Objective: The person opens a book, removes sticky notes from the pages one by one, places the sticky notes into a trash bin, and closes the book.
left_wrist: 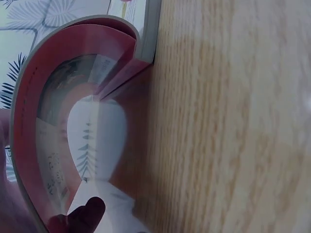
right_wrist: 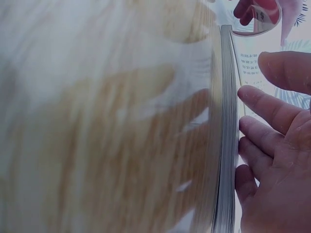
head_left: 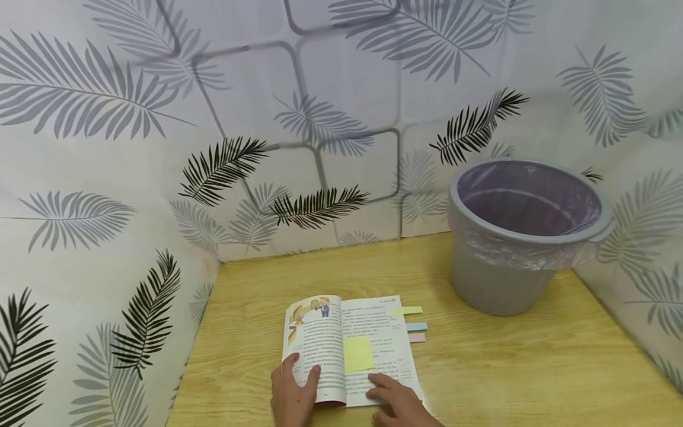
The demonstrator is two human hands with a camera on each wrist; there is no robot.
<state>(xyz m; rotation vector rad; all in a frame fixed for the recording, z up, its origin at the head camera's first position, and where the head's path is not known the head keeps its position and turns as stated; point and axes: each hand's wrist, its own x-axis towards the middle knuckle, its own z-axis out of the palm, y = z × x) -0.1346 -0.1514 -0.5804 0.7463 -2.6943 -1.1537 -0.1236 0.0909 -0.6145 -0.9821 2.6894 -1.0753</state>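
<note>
An open book (head_left: 322, 356) lies on the wooden table, its left pages bowed up and carrying a coloured drawing at the top. A yellow sticky note (head_left: 358, 353) is on the right page beside the spine. My left hand (head_left: 294, 394) grips the lower left edge of the book, thumb over the page. In the left wrist view the reddish inner side of the curved cover (left_wrist: 29, 97) shows, with a fingertip near its lower end. My right hand (head_left: 397, 398) rests with extended fingers on the lower right page; the right wrist view shows these fingers (right_wrist: 269, 109) along the page.
Yellow, blue and pink index tabs (head_left: 416, 326) stick out from the book's right edge. A grey bucket (head_left: 501, 284) with a clear plastic liner stands at the back right of the table (head_left: 240, 332). Leaf-patterned curtains (head_left: 341, 107) hang behind and at both sides.
</note>
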